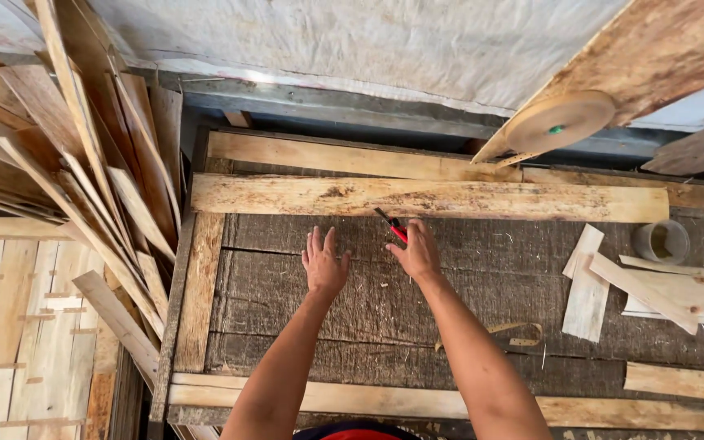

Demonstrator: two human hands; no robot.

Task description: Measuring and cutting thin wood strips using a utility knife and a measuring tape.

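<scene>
Left hand spread flat on workbench, right hand pinching red-handled tool, grey cup apart.

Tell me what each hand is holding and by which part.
The right hand grips a red-handled tool with a dark tip by its handle. The left hand holds nothing, fingers spread over the dark wooden workbench.
</scene>
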